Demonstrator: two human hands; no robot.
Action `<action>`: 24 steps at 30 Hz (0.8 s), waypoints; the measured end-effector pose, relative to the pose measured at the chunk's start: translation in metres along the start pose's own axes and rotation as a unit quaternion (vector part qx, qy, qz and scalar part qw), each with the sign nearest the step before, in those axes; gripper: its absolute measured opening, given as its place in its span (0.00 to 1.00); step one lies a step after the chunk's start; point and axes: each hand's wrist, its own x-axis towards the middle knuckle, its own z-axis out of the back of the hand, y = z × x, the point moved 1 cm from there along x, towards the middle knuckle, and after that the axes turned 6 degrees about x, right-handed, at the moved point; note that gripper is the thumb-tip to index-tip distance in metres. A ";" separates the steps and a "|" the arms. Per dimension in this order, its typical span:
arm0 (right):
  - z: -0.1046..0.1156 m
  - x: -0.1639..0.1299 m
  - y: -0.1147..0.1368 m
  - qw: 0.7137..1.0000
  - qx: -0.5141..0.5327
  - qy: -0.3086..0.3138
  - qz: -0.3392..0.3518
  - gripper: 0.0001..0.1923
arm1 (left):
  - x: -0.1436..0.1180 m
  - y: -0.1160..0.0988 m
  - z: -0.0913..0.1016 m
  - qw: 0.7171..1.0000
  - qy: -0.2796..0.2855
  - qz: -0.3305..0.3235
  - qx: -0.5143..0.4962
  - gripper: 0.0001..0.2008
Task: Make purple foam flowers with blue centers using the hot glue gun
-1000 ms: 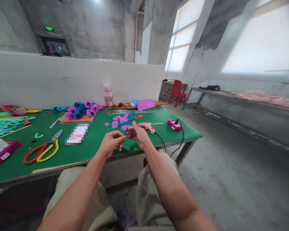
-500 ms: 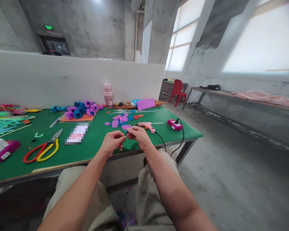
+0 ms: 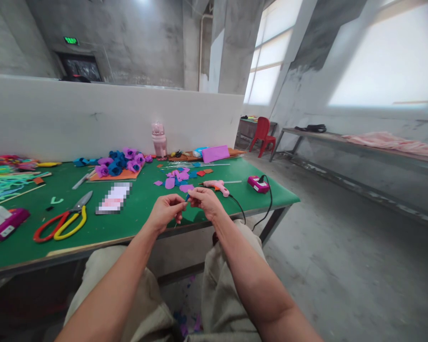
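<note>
Over the table's front edge, the fingertips of my two hands meet at a small dark blue piece of crepe paper. My right hand pinches this piece from the right. On the other side, my left hand is closed in a pinch just below it, and a thin stem pokes out under its fingers. The fingers mostly cover both. Beyond the hands lie cut purple paper pieces, with blue ones among them. A pink glue gun rests just behind my right hand.
On the green table are scissors, a blurred phone-like rectangle, purple and blue paper flowers, a pink bottle and pipe cleaners. A magenta power box with a cord sits at right. A white partition stands behind.
Both hands stay almost in place, still pinching at the blue paper. The view has shifted very slightly; nothing else has visibly moved.
</note>
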 end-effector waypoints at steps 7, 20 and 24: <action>-0.001 0.000 0.004 1.000 -0.014 -0.001 -0.009 0.21 | 0.001 0.001 0.002 0.999 -0.012 0.019 -0.024 0.14; -0.013 0.000 -0.003 0.979 -0.095 0.021 0.178 0.12 | 0.000 -0.002 0.001 0.994 -0.087 -0.038 -0.046 0.13; -0.013 0.001 -0.003 0.977 -0.105 0.012 0.183 0.10 | 0.000 -0.001 0.001 0.995 -0.072 -0.045 -0.044 0.11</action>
